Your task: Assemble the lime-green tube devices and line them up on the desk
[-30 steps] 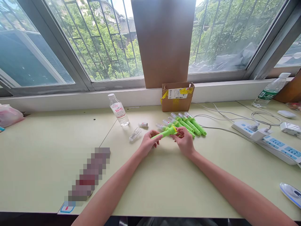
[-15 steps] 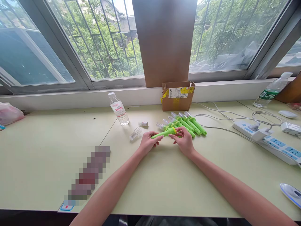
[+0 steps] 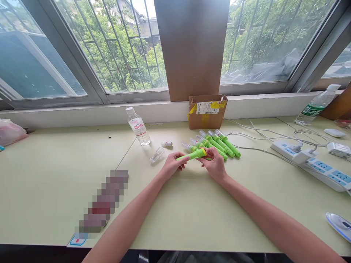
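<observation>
My left hand (image 3: 172, 164) is closed around the body of a green plastic tube (image 3: 189, 156), held at a slight slant above the table. At the tube's yellow end (image 3: 203, 152), the fingers of my right hand (image 3: 215, 164) are pinched together, partly hiding that end. Just behind my hands lie several similar green tubes with clear tips (image 3: 223, 146), side by side. Left of them are a clear plastic piece (image 3: 157, 155) and a small clear cylinder with a white part (image 3: 166, 144).
A water bottle (image 3: 138, 128) and an open cardboard box (image 3: 207, 116) stand toward the window. On the right are a power strip (image 3: 315, 166) with cables, another bottle (image 3: 315, 104) and a white-and-blue device (image 3: 340, 226). A pixelated object (image 3: 104, 201) lies at left.
Both hands stay almost in place on the green tube. My right fingers have shifted slightly around its yellow end.
</observation>
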Tool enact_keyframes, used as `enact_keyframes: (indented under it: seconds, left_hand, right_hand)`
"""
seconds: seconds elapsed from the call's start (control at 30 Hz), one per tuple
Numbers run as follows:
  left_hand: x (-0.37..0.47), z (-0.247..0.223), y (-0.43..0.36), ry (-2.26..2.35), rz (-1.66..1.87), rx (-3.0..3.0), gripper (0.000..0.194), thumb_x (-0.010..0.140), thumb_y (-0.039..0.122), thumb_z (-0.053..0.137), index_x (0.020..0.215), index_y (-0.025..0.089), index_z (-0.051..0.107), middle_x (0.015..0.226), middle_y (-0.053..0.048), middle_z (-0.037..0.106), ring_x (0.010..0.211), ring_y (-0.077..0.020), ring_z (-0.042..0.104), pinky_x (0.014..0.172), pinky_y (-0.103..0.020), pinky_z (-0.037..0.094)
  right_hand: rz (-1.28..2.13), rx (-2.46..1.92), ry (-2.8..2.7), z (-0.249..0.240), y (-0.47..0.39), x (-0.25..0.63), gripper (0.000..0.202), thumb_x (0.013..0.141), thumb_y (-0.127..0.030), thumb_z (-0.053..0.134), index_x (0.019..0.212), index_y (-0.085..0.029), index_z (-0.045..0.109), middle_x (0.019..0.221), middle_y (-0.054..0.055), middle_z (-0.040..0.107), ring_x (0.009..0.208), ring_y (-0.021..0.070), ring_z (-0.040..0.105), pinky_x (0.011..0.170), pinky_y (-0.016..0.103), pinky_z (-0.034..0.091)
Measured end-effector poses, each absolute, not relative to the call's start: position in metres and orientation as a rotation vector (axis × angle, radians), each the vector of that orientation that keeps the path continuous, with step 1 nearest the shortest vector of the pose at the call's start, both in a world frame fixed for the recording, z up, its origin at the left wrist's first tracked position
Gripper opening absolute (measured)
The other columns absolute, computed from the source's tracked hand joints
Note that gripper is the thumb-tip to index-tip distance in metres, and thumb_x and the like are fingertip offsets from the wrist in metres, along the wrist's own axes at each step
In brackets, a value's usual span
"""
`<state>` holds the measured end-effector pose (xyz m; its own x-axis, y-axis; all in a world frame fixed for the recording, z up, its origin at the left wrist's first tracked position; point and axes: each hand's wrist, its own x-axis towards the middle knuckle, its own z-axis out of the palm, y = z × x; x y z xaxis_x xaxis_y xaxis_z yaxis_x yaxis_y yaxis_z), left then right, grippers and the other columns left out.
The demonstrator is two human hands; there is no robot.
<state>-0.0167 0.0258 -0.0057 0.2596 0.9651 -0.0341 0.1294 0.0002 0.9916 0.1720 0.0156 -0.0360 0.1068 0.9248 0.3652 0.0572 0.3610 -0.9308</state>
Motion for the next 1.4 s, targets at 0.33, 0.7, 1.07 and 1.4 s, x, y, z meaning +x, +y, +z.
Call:
enact_keyframes:
  seconds: [0.33,0.7,1.07,1.4]
  left_hand:
    - [-0.0134,-0.0086,0.0223,1.198,1.037,1.484,0.034,0.065,0.043,0.076,0.081,0.015,0.064,0.066,0.001,0.057,0.053,-0.0084,0.050,0.043,-0.019,0.043]
    - [-0.0139,-0.0104,0.0244,1.218,1.047,1.413,0.034,0.068,0.047,0.073,0.076,0.014,0.068,0.057,0.001,0.057,0.048,-0.0092,0.051,0.046,-0.021,0.043]
    - [-0.0183,-0.0102,0.0271,1.143,0.975,1.397,0.038,0.073,0.048,0.067,0.059,0.014,0.056,0.050,0.001,0.054,0.042,-0.0089,0.049,0.045,-0.022,0.040]
    - [-0.0174,-0.0048,0.0219,1.144,0.959,1.494,0.036,0.064,0.043,0.076,0.075,0.019,0.051,0.055,0.007,0.051,0.040,-0.0061,0.044,0.038,-0.018,0.032]
  right_hand:
    - [0.857,-1.048,-1.254,-0.0353,0.0175,0.1726,0.048,0.064,-0.051,0.077,0.084,-0.021,0.044,0.089,0.005,0.067,0.067,0.0208,0.068,0.042,0.030,0.059]
    - [0.802,-1.054,-1.302,-0.0436,0.0209,0.1740,0.043,0.069,-0.050,0.074,0.087,-0.021,0.047,0.097,0.007,0.066,0.075,0.0218,0.067,0.044,0.029,0.058]
    - [0.796,-1.009,-1.344,-0.0385,0.0167,0.1706,0.041,0.071,-0.047,0.073,0.090,-0.023,0.046,0.102,0.007,0.064,0.074,0.0200,0.067,0.043,0.028,0.056]
    - [0.741,-0.992,-1.277,-0.0408,0.0172,0.1711,0.039,0.069,-0.045,0.075,0.083,-0.021,0.048,0.107,0.010,0.067,0.053,0.0135,0.062,0.041,0.027,0.051]
